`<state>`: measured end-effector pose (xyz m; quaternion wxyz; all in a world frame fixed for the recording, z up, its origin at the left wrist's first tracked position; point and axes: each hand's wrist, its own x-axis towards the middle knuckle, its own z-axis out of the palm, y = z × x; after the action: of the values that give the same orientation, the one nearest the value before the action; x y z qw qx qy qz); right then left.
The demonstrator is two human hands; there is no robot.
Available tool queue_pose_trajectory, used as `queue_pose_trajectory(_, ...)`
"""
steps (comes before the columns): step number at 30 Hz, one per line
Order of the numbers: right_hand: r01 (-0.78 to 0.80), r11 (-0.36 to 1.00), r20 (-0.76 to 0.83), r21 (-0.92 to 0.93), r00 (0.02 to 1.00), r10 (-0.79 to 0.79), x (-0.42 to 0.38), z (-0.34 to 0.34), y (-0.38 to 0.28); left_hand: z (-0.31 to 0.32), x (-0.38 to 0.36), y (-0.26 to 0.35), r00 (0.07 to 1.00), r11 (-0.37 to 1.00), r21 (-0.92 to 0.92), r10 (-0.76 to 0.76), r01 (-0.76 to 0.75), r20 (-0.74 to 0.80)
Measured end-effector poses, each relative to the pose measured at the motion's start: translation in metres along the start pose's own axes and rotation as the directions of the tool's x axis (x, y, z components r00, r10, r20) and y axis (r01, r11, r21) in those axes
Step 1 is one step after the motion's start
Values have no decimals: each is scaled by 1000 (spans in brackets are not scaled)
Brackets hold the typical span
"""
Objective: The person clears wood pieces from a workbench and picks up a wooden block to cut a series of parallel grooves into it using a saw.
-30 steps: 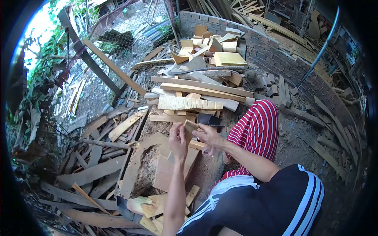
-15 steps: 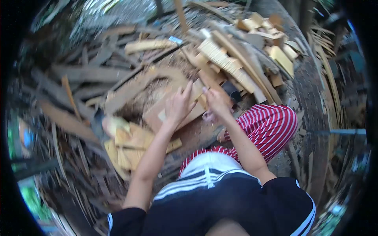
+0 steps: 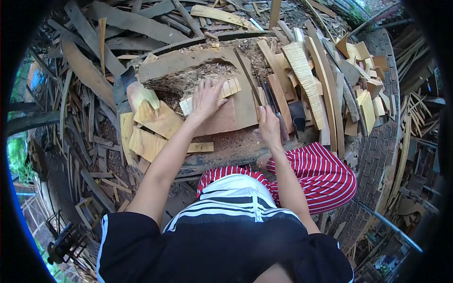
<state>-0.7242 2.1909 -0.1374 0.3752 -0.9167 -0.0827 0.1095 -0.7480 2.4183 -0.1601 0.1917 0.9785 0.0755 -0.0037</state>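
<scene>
My left hand lies palm down with spread fingers over a pale wooden strip. The strip has dark cross lines and rests slantwise on a flat brown board. To the right, my right hand is closed round the lower end of a long, thin, dark tool, whose handle is mostly hidden by the fingers. Beside that hand lie other slim tools and a black cup-like object. Left of the board is a rough hollow in the wood.
Yellow wood offcuts lie left of my left forearm. Long curved slats and a ridged pale piece are stacked at the right, with small blocks beyond. Grey planks fill the far left. My striped knee is at the right.
The view has shifted and sharpened. My left hand, raised close to my right hand before, now lies flat on the strip farther left. My right hand has come down onto the tool.
</scene>
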Motion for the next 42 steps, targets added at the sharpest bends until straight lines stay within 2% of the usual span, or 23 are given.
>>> queue_pose_trajectory(2, 36, 999, 28, 22, 999, -37, -1, 14, 1, -8, -1, -1, 999, 996, 83, 23, -20, -30)
queue_pose_trajectory(5, 89, 996, 53, 25, 995, -90, 1, 35, -2, -6, 7, 6, 994, 999, 28, 30, -27, -105)
queue_pose_trajectory(6, 125, 992, 24, 23, 992, -126, 1, 41, -5, 4, 10, 4, 982, 998, 32, 61, -56, -179)
queue_pose_trajectory(7, 160, 987, -6, 21, 987, -160, 3, 46, -5, 11, 12, 4, 983, 998, 32, 54, -49, -177)
queue_pose_trajectory(8, 198, 974, 17, -111, 980, -197, 6, 51, -2, 18, 15, 5, 979, 999, 17, 30, -27, -201)
queue_pose_trajectory(9, 200, 973, 20, -115, 980, -199, 6, 53, 0, 25, 17, 5, 974, 1000, 0, 7, -8, -226)
queue_pose_trajectory(11, 169, 929, 106, -328, 984, -142, 5, 56, 0, 26, 17, 12, 967, 1000, 0, -22, 22, -254)
queue_pose_trajectory(12, 197, 910, 85, -365, 980, -178, 5, 58, 0, 26, 16, 14, 960, 999, 5, -45, 49, -278)
queue_pose_trajectory(16, 209, 900, 44, -383, 977, -209, 2, 63, -1, 25, 19, 19, 957, 993, -45, -119, 111, -266)
queue_pose_trajectory(18, 216, 872, 47, -440, 975, -218, 2, 62, -1, 28, 20, 18, 948, 993, 32, -98, 113, -303)
queue_pose_trajectory(21, 261, 838, 58, -479, 962, -266, 4, 55, -3, 34, 22, 16, 932, 993, 35, -91, 110, -350)
queue_pose_trajectory(24, 226, 849, 90, -478, 974, -208, 15, 62, -6, 35, 22, 16, 933, 993, 47, -85, 108, -349)
queue_pose_trajectory(27, 269, 837, 89, -476, 962, -258, 43, 70, -23, 36, 23, 16, 910, 994, 38, -83, 107, -407)
queue_pose_trajectory(30, 262, 846, 87, -465, 964, -250, 42, 71, -22, 29, 22, 21, 922, 987, 14, -145, 161, -360)
queue_pose_trajectory(31, 270, 842, 92, -468, 962, -258, 35, 67, -17, 29, 21, 23, 918, 986, 10, -152, 167, -365)
queue_pose_trajectory(33, 194, 847, 171, -496, 977, -123, 6, 55, -1, 27, 23, 22, 901, 983, -25, -177, 182, -396)
queue_pose_trajectory(36, 177, 884, 141, -433, 982, -128, -22, 39, 4, 30, 22, 20, 913, 985, -4, -159, 170, -377)
queue_pose_trajectory(39, 230, 867, 187, -443, 969, -162, 16, 53, -4, 34, 23, 18, 895, 992, 31, -100, 126, -435)
queue_pose_trajectory(42, 267, 853, 173, -449, 962, -211, 48, 67, -23, 31, 22, 19, 897, 990, 11, -124, 142, -425)
